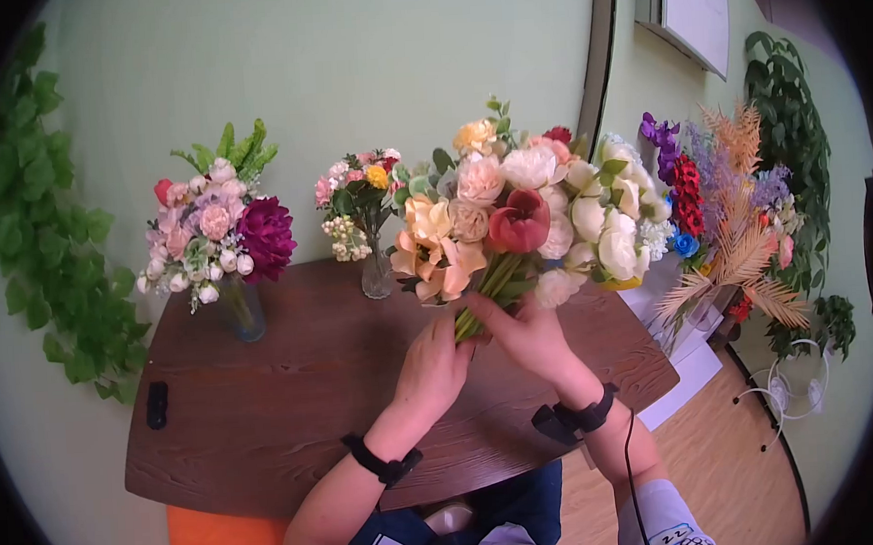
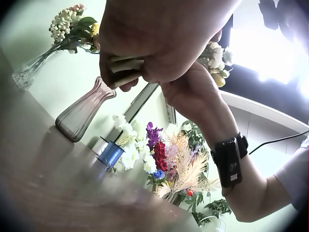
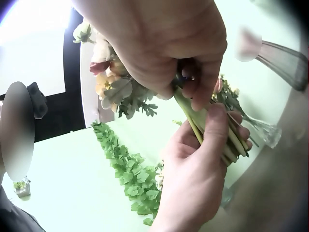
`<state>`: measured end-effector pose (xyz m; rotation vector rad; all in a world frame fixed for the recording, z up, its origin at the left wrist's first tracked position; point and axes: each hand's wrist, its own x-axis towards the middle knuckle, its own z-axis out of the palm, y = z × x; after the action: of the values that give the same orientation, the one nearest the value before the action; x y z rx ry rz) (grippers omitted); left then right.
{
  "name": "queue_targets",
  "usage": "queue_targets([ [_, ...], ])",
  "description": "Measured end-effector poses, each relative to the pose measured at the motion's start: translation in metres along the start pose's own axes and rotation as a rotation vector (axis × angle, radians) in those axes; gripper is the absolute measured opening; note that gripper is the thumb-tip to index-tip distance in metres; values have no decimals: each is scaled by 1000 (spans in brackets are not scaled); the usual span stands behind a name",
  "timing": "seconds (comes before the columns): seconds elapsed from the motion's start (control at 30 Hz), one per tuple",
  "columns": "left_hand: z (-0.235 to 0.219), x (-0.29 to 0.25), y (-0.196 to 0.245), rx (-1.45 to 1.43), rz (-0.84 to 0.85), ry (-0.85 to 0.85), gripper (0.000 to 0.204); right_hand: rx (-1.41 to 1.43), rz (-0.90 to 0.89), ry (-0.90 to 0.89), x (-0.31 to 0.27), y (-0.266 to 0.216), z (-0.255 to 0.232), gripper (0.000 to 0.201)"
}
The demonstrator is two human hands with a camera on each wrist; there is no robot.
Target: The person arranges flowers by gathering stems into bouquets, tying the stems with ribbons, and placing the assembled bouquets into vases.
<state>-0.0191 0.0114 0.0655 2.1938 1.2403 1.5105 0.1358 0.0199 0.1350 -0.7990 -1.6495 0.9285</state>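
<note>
A bouquet of artificial flowers [image 1: 481, 181], in peach, pink and white with one dark red tulip [image 1: 520, 221], is held up over the table. My left hand [image 1: 436, 363] grips the lower part of its green stems [image 1: 499, 277]. Just above it, my right hand [image 1: 531, 343] holds the stems close under the blooms. The right wrist view shows the left thumb [image 3: 216, 126] lying across the bundle, with the cut stem ends [image 3: 231, 155] poking out past the fingers. Behind the hands, a pinkish ribbed glass vase [image 2: 83, 112] stands on the table in the left wrist view; the bouquet hides it from the head view.
On the brown table [image 1: 256, 410] stand a glass vase of mixed flowers [image 1: 215, 225] at left and a smaller flower vase [image 1: 375, 274] at the back. A small black object [image 1: 156, 405] lies at the left edge. A blue spool [image 2: 110, 153] sits beyond the pinkish vase. More flowers [image 1: 715, 209] stand right.
</note>
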Motion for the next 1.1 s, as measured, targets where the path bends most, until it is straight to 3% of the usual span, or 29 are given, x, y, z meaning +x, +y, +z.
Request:
queue_targets([
  [0.03, 1, 6, 1, 40, -7, -6, 43, -14, 6, -6, 6, -2, -2, 17],
  [0.1, -2, 18, 8, -22, 33, 107, 45, -162, -271, 125, 21, -8, -7, 17],
  [0.13, -3, 21, 10, -70, 74, 206, 48, -175, -271, 122, 31, -16, -12, 17],
  [0.2, 3, 19, -12, -2, 66, 233, 48, -407, -202, 164, 49, -33, -28, 18],
  [0.27, 13, 9, -43, 63, 61, 251, 48, -396, -328, 227, 81, -26, -48, 16],
  [0.3, 20, -1, -59, -75, -43, 144, 44, -466, -303, 274, 90, -39, -50, 17],
  [0.33, 27, -10, -74, -210, -145, 38, 41, -477, -164, 252, 103, -46, -58, 21],
  [0.37, 35, -18, -88, -220, -139, 39, 41, -531, -157, 270, 114, -52, -62, 27],
  [0.43, 47, -29, -107, -452, -355, -58, 32, -596, -147, 287, 138, -59, -68, 34],
  [0.47, 47, -31, -108, -463, -359, -58, 32, -642, -138, 302, 151, -55, -72, 36],
  [0.53, 44, -31, -109, -777, -577, -138, 29, -688, -132, 318, 172, -47, -76, 38],
  [0.77, 51, -41, -125, -800, -621, -186, 28, -987, -222, 259, 211, -12, -70, 32],
  [0.9, 48, -41, -120, -688, -603, -216, 26, -924, -255, 185, 223, 13, -69, 31],
  [1.1, 43, -41, -113, -632, -607, -235, 25, -998, -175, 109, 227, 12, -59, 33],
])
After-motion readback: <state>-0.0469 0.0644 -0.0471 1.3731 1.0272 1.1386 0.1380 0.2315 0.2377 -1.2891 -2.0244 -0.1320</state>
